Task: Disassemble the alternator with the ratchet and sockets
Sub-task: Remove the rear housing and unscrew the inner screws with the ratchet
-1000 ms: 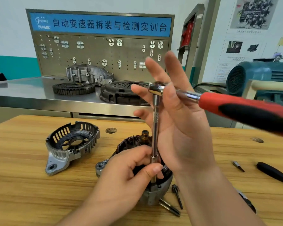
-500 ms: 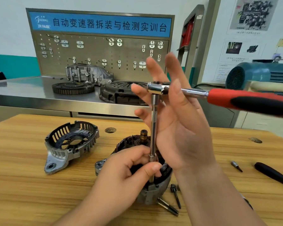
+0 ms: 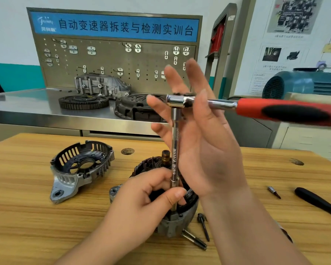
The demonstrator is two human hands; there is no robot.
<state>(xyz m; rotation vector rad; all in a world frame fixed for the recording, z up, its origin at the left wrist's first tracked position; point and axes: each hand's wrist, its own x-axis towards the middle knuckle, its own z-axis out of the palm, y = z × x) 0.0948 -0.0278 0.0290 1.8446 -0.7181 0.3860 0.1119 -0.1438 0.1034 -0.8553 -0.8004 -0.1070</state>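
The alternator body [image 3: 180, 220] stands on the wooden table [image 3: 27, 226], its copper windings and shaft end showing at the top. A chrome extension bar [image 3: 174, 150] rises upright from it to the head of a red and black ratchet [image 3: 287, 111], whose handle points right. My left hand [image 3: 141, 203] pinches the lower end of the bar just above the alternator. My right hand [image 3: 208, 150] is held upright with fingers spread and straight; the ratchet head lies against its fingers, under the thumb. The socket at the bar's tip is hidden behind my left hand.
The removed end cover [image 3: 80, 169] lies to the left. Loose long bolts [image 3: 194, 240] lie in front of the alternator. A small bit [image 3: 274, 192] and a black handle [image 3: 317, 201] lie at the right. Behind, a steel bench [image 3: 27, 104] carries a flywheel [image 3: 83, 101] and clutch cover [image 3: 134, 109].
The ratchet handle has swung from slanting down to the right to nearly level. My left hand keeps its pinch on the bar; my right hand stays spread at the head.
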